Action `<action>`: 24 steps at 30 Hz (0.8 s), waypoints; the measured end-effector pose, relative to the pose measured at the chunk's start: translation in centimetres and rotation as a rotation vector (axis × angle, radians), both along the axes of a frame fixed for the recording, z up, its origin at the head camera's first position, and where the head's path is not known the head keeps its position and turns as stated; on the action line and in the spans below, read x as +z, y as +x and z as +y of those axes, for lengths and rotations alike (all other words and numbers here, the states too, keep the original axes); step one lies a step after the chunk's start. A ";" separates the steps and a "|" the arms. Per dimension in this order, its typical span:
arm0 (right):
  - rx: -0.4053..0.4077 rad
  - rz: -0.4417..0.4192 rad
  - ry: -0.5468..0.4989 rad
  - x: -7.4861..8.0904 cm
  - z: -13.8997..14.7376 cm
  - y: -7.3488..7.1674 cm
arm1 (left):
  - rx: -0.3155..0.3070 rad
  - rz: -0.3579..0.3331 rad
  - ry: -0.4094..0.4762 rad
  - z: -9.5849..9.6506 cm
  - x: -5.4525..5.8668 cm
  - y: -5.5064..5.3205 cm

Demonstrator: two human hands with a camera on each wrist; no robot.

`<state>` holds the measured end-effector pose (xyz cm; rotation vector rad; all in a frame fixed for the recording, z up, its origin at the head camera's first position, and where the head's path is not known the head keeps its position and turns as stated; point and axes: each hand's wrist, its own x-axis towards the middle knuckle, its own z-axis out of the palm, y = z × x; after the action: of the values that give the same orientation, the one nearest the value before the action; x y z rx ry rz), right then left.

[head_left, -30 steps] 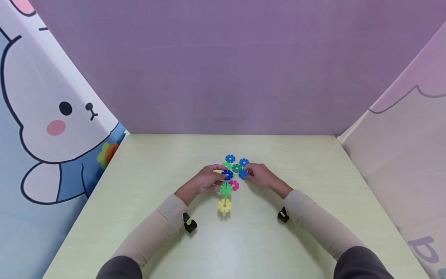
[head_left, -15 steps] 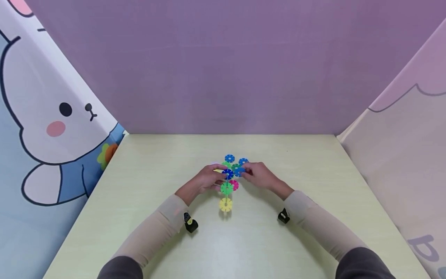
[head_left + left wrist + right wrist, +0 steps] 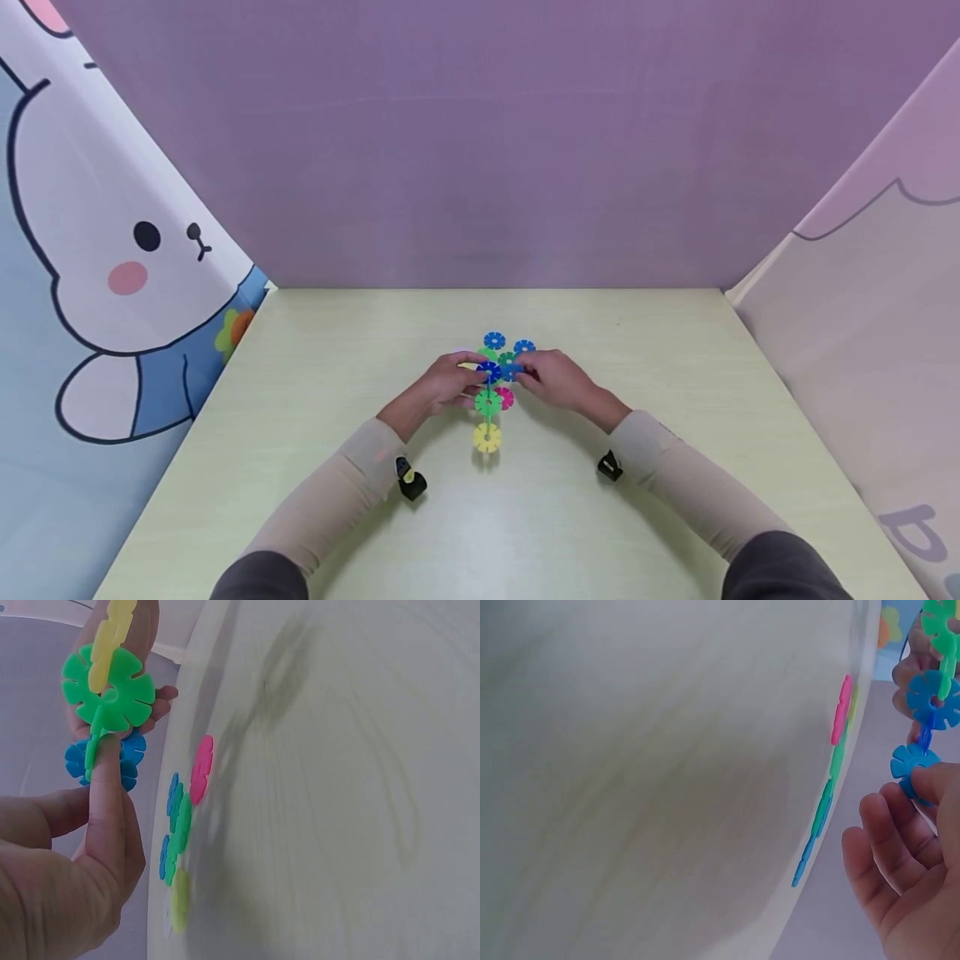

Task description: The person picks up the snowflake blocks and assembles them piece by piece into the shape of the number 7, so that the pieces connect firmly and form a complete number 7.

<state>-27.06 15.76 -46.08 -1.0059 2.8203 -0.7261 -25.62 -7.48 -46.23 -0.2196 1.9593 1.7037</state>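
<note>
My left hand (image 3: 450,382) pinches a chain of slotted snowflake building discs by its dark blue disc (image 3: 489,372). From there the chain runs toward me through a light green disc (image 3: 488,402) to a yellow disc (image 3: 487,437), held above the table. My right hand (image 3: 558,380) pinches a blue disc (image 3: 512,372) between thumb and fingertips. In the right wrist view this blue disc (image 3: 910,760) meets the edge of a darker blue connecting piece (image 3: 927,733) at the chain's end. The left wrist view shows the green disc (image 3: 120,690) set crosswise to its neighbours.
Beyond and under the hands, loose discs lie flat on the pale table (image 3: 480,533): blue (image 3: 494,340), another blue (image 3: 524,345), dark green (image 3: 507,359), pink (image 3: 506,398), and light green and yellow ones partly hidden. A purple panel (image 3: 480,167) stands behind the table.
My right hand has moved left with the blue disc, bringing it up to the dark blue disc in my left hand. My left hand and the chain have barely moved.
</note>
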 end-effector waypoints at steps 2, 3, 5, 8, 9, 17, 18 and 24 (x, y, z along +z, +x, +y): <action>-0.004 0.019 0.011 0.0 -0.2 0.4 | 0.000 0.000 0.003 -0.1 -0.1 0.1; -0.008 0.027 0.014 0.0 -0.4 0.5 | -0.002 0.003 0.003 -0.2 -0.1 0.2; -0.015 0.043 0.022 0.1 -0.6 0.9 | -0.007 0.006 0.006 -0.2 -0.2 0.4; -0.029 0.072 0.046 0.0 -1.0 1.4 | -0.012 0.009 0.015 -0.3 -0.1 0.7; -0.029 0.082 0.051 0.0 -1.1 1.5 | -0.011 0.009 0.017 -0.4 -0.1 0.7; -0.024 0.174 0.067 0.1 -1.8 2.2 | 0.032 0.028 0.036 -0.8 0.2 1.0; -0.022 0.182 0.063 0.1 -1.9 2.2 | 0.033 0.029 0.039 -0.8 0.2 1.1; -0.005 0.222 0.039 -0.1 -2.4 2.6 | 0.035 0.039 0.056 -1.0 0.0 1.5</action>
<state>-24.51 13.35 -46.15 -1.1404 3.0104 -0.5912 -24.09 -8.45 -46.21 -0.2029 1.9431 1.7958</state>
